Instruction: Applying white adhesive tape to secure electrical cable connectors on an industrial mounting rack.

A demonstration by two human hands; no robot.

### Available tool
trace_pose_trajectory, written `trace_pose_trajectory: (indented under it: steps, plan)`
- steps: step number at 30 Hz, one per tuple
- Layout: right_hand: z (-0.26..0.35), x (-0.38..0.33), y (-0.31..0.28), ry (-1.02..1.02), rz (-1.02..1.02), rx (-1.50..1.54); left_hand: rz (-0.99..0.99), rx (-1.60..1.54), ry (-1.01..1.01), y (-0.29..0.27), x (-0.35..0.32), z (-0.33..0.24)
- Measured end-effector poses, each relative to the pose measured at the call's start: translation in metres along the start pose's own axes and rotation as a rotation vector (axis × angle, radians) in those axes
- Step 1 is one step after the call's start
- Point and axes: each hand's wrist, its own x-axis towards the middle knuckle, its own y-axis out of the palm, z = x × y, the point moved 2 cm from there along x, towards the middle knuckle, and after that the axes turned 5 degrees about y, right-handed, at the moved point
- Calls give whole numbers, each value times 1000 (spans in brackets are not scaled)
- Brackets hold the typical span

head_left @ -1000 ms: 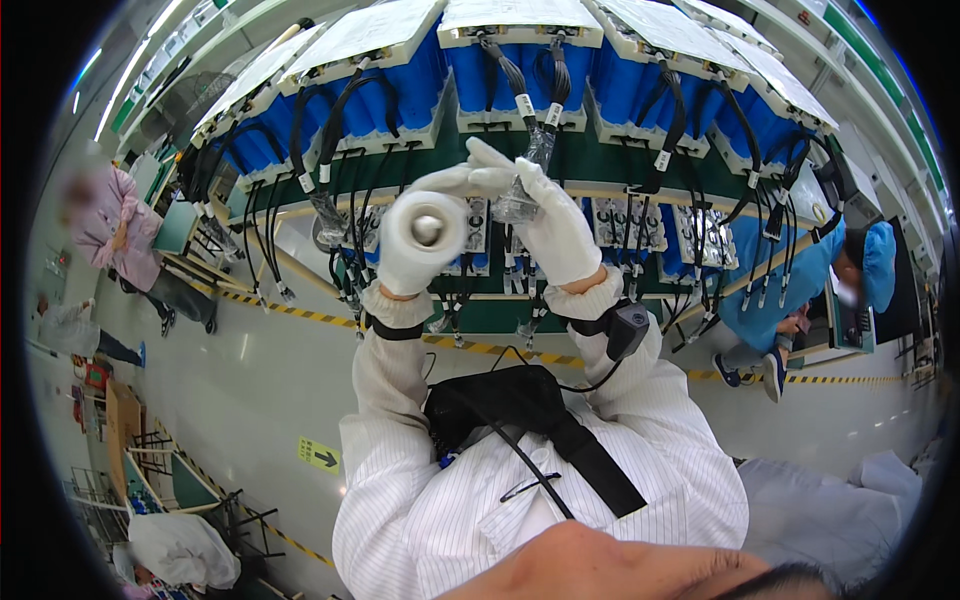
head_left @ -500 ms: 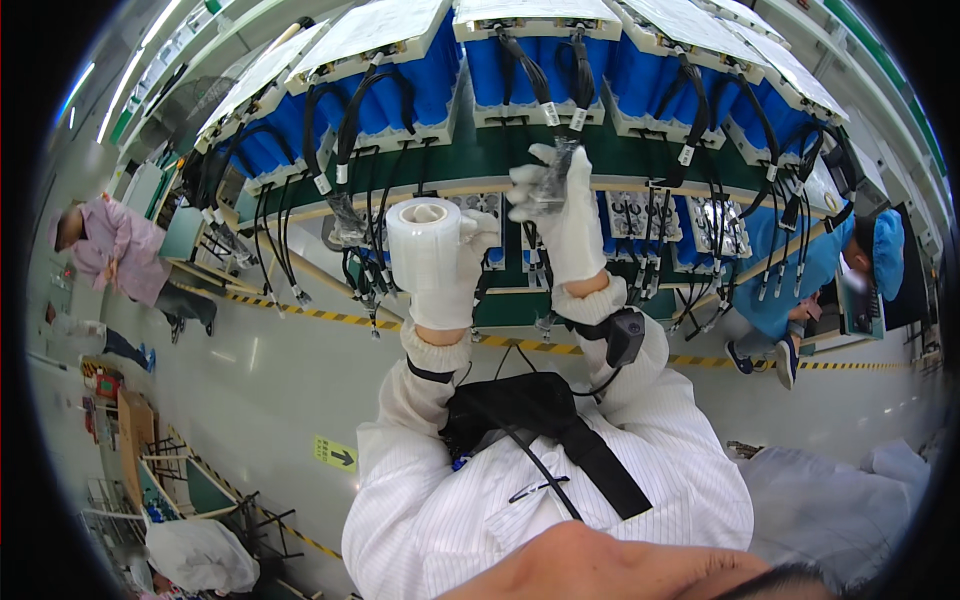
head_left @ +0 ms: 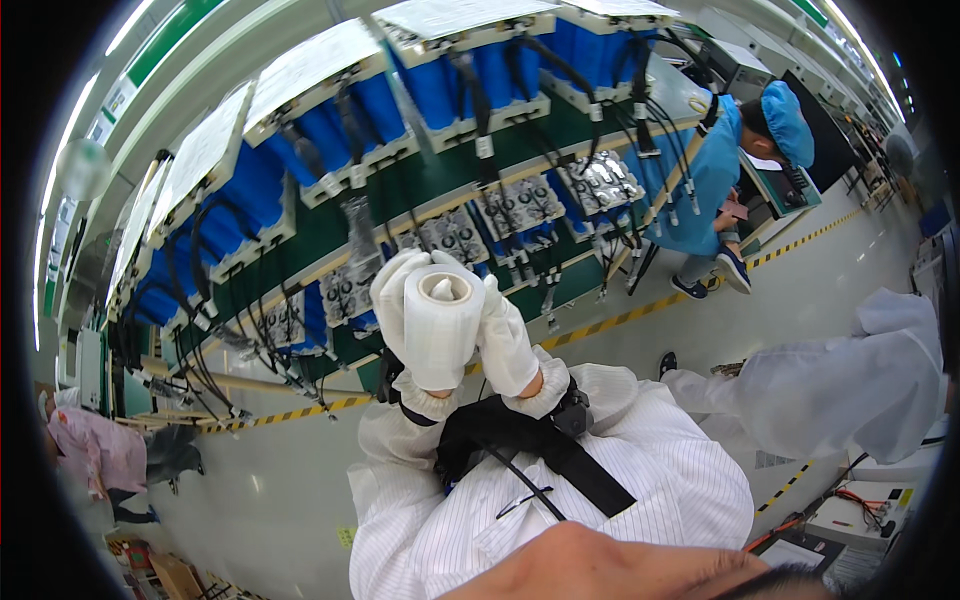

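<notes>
My left hand [head_left: 393, 298], in a white glove, wraps around the far side of a white roll of material [head_left: 441, 328] held upright in front of my chest. My right hand [head_left: 507, 345], also gloved, presses against the roll's right side. The roll has a hollow core showing at its top end. My white striped coat sleeves and a black strap [head_left: 560, 460] across my chest lie below the hands. Behind the roll are small grey parts [head_left: 450, 235] on a green bench [head_left: 440, 180].
A long rack of blue modules [head_left: 480, 75] with hanging black cables [head_left: 200, 330] runs across the top. Yellow-black floor tape [head_left: 610, 322] edges the line. A person in a blue coat and cap [head_left: 735, 150] stands upper right, a white-coated person [head_left: 840, 385] at right, a person in pink [head_left: 95, 450] lower left.
My right hand has come down from the cables at the rack and now rests on the roll beside my left hand. The view has swung toward the right along the line.
</notes>
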Motion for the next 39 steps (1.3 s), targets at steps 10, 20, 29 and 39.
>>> trace_pose_trajectory:
  steps: [10,20,29,39]
  plan:
    - [35,14,-125,-205,-371,8,-47,-246,-200,109,-26,-15]
    - [105,18,-157,118,-143,174,-232,-352,-286,157,-26,-12]
    - [107,53,-198,-115,-190,-311,-133,-368,-328,175,-20,23]
    - [90,78,-198,91,-62,-113,-61,-641,-509,160,-43,72]
